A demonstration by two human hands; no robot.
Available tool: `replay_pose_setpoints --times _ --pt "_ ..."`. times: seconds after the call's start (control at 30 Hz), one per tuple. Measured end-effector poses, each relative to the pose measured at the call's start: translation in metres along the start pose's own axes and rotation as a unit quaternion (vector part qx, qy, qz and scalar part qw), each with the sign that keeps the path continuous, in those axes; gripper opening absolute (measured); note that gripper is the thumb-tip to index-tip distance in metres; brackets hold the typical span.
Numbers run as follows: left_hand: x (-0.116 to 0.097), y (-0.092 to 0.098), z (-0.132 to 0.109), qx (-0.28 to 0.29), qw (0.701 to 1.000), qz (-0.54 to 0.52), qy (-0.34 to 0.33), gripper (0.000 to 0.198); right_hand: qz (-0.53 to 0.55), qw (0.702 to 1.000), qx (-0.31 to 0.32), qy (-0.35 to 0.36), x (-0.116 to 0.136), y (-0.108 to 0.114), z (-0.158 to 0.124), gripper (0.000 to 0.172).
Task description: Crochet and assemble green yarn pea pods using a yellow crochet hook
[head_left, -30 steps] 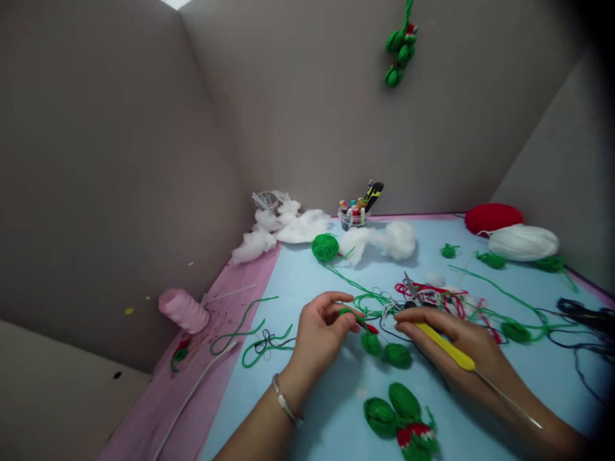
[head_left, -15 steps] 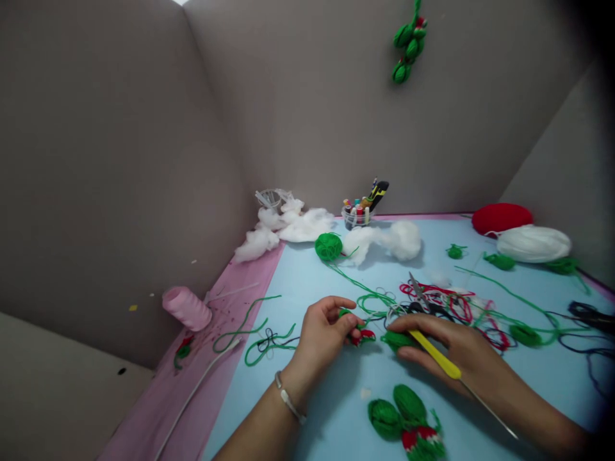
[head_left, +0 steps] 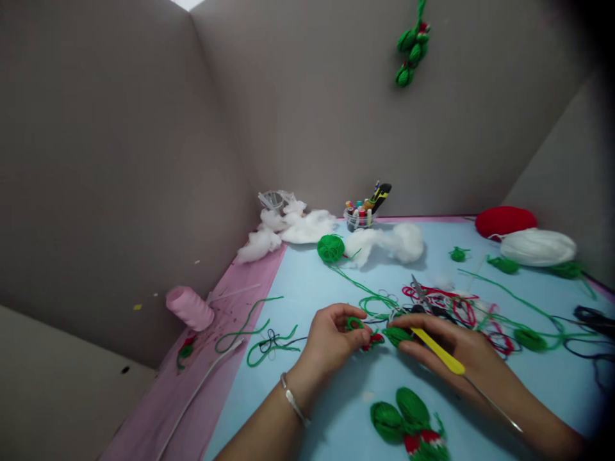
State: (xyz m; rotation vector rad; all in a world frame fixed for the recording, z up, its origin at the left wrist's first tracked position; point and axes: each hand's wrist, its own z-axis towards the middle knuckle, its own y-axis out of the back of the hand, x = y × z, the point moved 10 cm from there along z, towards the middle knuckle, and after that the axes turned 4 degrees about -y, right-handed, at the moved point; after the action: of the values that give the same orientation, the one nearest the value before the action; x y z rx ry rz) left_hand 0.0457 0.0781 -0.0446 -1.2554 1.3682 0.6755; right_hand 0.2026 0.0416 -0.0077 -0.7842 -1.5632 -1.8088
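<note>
Both hands had drawn closer together since the earlier frame, and a green crocheted bud (head_left: 396,335) now sat against the right fingers. Scanning my feed left to right, I saw a pink thread cone (head_left: 189,308) at 9 o'clock from the hands, on a pink cloth (head_left: 139,429). The left hand (head_left: 331,336) was pinched closed on a red-and-green crocheted piece (head_left: 371,340), with a green yarn loop (head_left: 354,323) at its fingertips. The right hand (head_left: 446,349) was clamped around a yellow crochet hook (head_left: 437,351), its tip pointing toward the bud. A green yarn ball (head_left: 330,248) lay at 12 o'clock from the left hand, and scissors (head_left: 419,289) lay at 12 o'clock from the right, among tangled red yarn (head_left: 464,296). A white yarn ball (head_left: 538,247) sat at 2 o'clock.
</note>
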Motion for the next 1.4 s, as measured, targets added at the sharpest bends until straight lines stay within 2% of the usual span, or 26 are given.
replay_pose_setpoints --times 0.33,0.7,0.93,1.27,1.4 --pt "0.003 -0.003 0.002 0.016 1.000 0.014 -0.015 0.044 0.006 1.000 -0.004 -0.005 0.000 0.001 -0.002 0.033" --pt "-0.005 -0.007 -0.001 0.025 0.999 0.026 -0.036 0.029 0.048 0.998 0.038 -0.018 0.007 -0.005 0.000 0.037" --pt "-0.005 -0.008 -0.001 0.033 0.998 0.027 -0.043 0.029 0.053 0.997 0.041 -0.025 0.004 -0.007 -0.002 0.037" --pt "-0.005 -0.007 -0.003 0.014 0.998 0.053 -0.014 0.030 0.053 0.998 -0.013 0.008 0.013 0.005 0.000 0.032" --pt "-0.004 -0.009 -0.002 0.023 0.999 0.043 -0.018 0.035 0.056 0.998 -0.012 0.012 0.015 0.004 -0.001 0.029"
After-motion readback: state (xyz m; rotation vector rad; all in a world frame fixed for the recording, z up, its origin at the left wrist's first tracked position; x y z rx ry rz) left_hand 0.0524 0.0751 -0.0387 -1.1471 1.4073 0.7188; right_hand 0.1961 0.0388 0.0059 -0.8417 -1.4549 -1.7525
